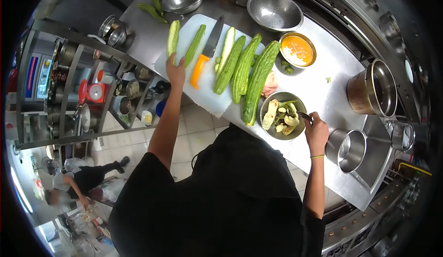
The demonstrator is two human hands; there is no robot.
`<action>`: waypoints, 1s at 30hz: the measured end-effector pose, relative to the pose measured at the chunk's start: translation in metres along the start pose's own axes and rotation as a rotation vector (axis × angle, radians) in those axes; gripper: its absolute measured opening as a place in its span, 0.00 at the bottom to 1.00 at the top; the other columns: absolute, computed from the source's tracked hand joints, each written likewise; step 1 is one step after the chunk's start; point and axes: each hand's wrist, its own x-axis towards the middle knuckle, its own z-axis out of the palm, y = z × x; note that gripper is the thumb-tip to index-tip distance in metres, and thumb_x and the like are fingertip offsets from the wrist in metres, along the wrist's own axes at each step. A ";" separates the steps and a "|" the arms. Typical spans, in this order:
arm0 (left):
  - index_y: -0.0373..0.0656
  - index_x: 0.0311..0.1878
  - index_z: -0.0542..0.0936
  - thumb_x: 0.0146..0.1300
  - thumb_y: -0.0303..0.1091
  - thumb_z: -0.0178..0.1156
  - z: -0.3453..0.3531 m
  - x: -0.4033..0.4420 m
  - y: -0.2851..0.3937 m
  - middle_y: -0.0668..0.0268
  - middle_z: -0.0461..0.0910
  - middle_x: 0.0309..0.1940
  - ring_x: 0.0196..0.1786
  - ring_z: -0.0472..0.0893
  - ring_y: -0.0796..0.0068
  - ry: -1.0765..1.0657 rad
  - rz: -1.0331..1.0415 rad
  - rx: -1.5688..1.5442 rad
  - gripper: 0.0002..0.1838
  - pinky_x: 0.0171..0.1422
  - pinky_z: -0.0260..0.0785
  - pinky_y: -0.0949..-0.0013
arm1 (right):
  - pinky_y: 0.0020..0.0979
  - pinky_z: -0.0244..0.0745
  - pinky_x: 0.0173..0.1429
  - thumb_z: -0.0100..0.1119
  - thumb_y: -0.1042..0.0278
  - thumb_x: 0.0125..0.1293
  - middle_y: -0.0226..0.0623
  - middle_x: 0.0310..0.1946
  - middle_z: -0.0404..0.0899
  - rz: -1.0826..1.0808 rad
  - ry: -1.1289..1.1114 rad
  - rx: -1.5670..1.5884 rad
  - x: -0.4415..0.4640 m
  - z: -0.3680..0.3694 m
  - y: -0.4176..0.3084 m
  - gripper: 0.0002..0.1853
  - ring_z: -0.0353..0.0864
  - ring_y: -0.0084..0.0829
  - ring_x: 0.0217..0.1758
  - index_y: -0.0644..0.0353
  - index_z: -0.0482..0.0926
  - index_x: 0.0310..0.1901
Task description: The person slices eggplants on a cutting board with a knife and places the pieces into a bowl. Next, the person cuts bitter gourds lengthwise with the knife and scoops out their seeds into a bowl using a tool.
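My left hand (176, 71) is closed around the lower end of a pale-cut green gourd piece (173, 38) at the left of the white cutting board (189, 35). Beside it lie another gourd strip (195, 44) and a knife (207, 51) with an orange handle. Several long, ridged green gourds (261, 81) lie on the board's right side, some reaching past it. My right hand (316, 132) grips a small metal utensil (304, 116) at the rim of a steel bowl (302, 102). Pale gourd scraps (290, 121) fill that bowl; the utensil's exact kind is unclear.
A bowl of orange liquid (297, 49) stands beyond the gourds. Steel colanders (275, 11) line the back. A tall pot (371, 88) and a steel pan (346, 151) are on the right. Another person (87, 181) works at lower left, near shelves (69, 81).
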 end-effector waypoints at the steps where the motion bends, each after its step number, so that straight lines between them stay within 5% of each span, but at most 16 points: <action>1: 0.34 0.50 0.78 0.62 0.30 0.61 -0.001 -0.004 0.017 0.53 0.76 0.54 0.55 0.77 0.59 -0.007 0.001 -0.009 0.14 0.51 0.74 0.61 | 0.42 0.71 0.29 0.66 0.62 0.58 0.43 0.17 0.76 0.037 0.009 0.062 -0.002 -0.009 -0.004 0.10 0.78 0.44 0.21 0.57 0.79 0.36; 3: 0.36 0.48 0.79 0.58 0.27 0.63 0.000 -0.025 0.053 0.51 0.79 0.49 0.51 0.80 0.57 -0.071 0.155 -0.129 0.14 0.47 0.74 0.60 | 0.40 0.69 0.27 0.66 0.65 0.59 0.42 0.16 0.75 0.086 0.012 0.119 -0.009 -0.024 -0.010 0.09 0.76 0.43 0.19 0.58 0.80 0.38; 4: 0.39 0.43 0.81 0.56 0.31 0.64 0.009 -0.035 0.066 0.53 0.82 0.42 0.45 0.82 0.55 -0.310 -0.092 -0.146 0.12 0.46 0.73 0.56 | 0.41 0.70 0.28 0.66 0.64 0.60 0.41 0.17 0.76 0.117 0.031 0.146 -0.014 -0.030 -0.013 0.08 0.78 0.44 0.21 0.56 0.79 0.38; 6: 0.41 0.38 0.82 0.56 0.37 0.61 0.023 -0.048 0.083 0.52 0.83 0.37 0.42 0.83 0.51 -0.671 -0.080 0.096 0.11 0.47 0.72 0.54 | 0.41 0.70 0.28 0.65 0.63 0.60 0.41 0.16 0.76 0.148 0.071 0.200 -0.020 -0.033 -0.012 0.08 0.79 0.44 0.22 0.54 0.80 0.37; 9: 0.41 0.37 0.82 0.56 0.40 0.57 0.051 -0.053 0.085 0.51 0.83 0.39 0.45 0.82 0.50 -0.683 -0.164 0.171 0.13 0.48 0.72 0.53 | 0.40 0.68 0.27 0.65 0.63 0.60 0.41 0.15 0.74 0.161 0.083 0.198 -0.031 -0.035 -0.010 0.08 0.78 0.43 0.20 0.55 0.79 0.37; 10: 0.40 0.38 0.81 0.56 0.39 0.55 0.054 -0.052 0.083 0.51 0.83 0.39 0.46 0.81 0.47 -0.696 -0.203 0.159 0.14 0.50 0.71 0.52 | 0.32 0.53 0.22 0.65 0.70 0.62 0.38 0.12 0.62 0.138 0.133 0.310 -0.034 -0.031 -0.008 0.08 0.54 0.25 0.16 0.64 0.79 0.38; 13: 0.38 0.37 0.81 0.56 0.38 0.56 0.054 -0.048 0.076 0.51 0.83 0.37 0.41 0.83 0.52 -0.720 -0.100 0.127 0.13 0.45 0.74 0.54 | 0.30 0.52 0.22 0.65 0.72 0.61 0.36 0.12 0.60 0.155 0.151 0.398 -0.038 -0.027 -0.006 0.08 0.53 0.22 0.17 0.66 0.78 0.38; 17: 0.36 0.35 0.81 0.59 0.37 0.57 0.043 -0.036 0.075 0.56 0.82 0.32 0.33 0.82 0.64 -0.871 -0.437 -0.070 0.12 0.38 0.74 0.63 | 0.27 0.54 0.24 0.64 0.74 0.62 0.33 0.14 0.65 0.165 0.118 0.465 -0.036 -0.031 -0.010 0.07 0.57 0.18 0.19 0.67 0.77 0.39; 19: 0.36 0.35 0.80 0.61 0.35 0.56 0.038 -0.027 0.065 0.64 0.80 0.25 0.22 0.78 0.66 -0.901 -0.797 -0.552 0.11 0.29 0.73 0.66 | 0.22 0.60 0.27 0.63 0.75 0.64 0.31 0.18 0.73 0.197 0.086 0.589 -0.035 -0.031 -0.007 0.07 0.63 0.15 0.23 0.69 0.77 0.39; 21: 0.37 0.41 0.78 0.62 0.34 0.56 0.035 -0.023 0.068 0.66 0.79 0.27 0.25 0.77 0.67 -0.933 -0.823 -0.606 0.10 0.31 0.73 0.66 | 0.21 0.62 0.30 0.62 0.75 0.64 0.30 0.21 0.75 0.191 0.089 0.640 -0.031 -0.033 -0.005 0.06 0.65 0.15 0.25 0.69 0.77 0.39; 23: 0.37 0.53 0.73 0.64 0.35 0.55 0.028 -0.026 0.077 0.58 0.80 0.43 0.41 0.81 0.68 -1.024 -0.917 -0.637 0.17 0.45 0.77 0.62 | 0.20 0.65 0.32 0.61 0.75 0.65 0.30 0.23 0.78 0.184 0.079 0.688 -0.029 -0.037 -0.008 0.06 0.68 0.15 0.27 0.69 0.77 0.39; 24: 0.37 0.53 0.73 0.64 0.35 0.55 0.025 -0.030 0.088 0.58 0.80 0.43 0.41 0.81 0.68 -1.024 -0.916 -0.639 0.17 0.45 0.77 0.62 | 0.20 0.66 0.33 0.61 0.75 0.65 0.30 0.24 0.79 0.173 0.073 0.701 -0.027 -0.041 -0.012 0.06 0.69 0.15 0.27 0.69 0.77 0.39; 26: 0.39 0.55 0.72 0.64 0.36 0.56 0.019 -0.044 0.105 0.57 0.78 0.47 0.45 0.80 0.68 -0.864 -0.970 -0.810 0.18 0.48 0.76 0.62 | 0.20 0.66 0.34 0.61 0.75 0.66 0.30 0.25 0.80 0.166 0.066 0.706 -0.024 -0.043 -0.012 0.06 0.70 0.15 0.28 0.69 0.77 0.39; 29: 0.40 0.56 0.72 0.65 0.35 0.57 0.008 -0.043 0.084 0.59 0.79 0.46 0.43 0.79 0.70 -0.825 -0.764 -0.764 0.18 0.46 0.76 0.63 | 0.23 0.66 0.31 0.60 0.73 0.66 0.35 0.21 0.79 0.129 0.102 0.715 -0.018 -0.042 -0.011 0.07 0.69 0.16 0.25 0.68 0.77 0.40; 30: 0.38 0.54 0.76 0.63 0.32 0.58 0.005 -0.032 0.069 0.60 0.80 0.38 0.34 0.78 0.76 -0.861 -0.753 -0.736 0.16 0.32 0.70 0.73 | 0.30 0.66 0.29 0.60 0.71 0.66 0.40 0.19 0.77 0.089 0.101 0.580 -0.014 -0.044 -0.014 0.06 0.73 0.28 0.22 0.65 0.78 0.39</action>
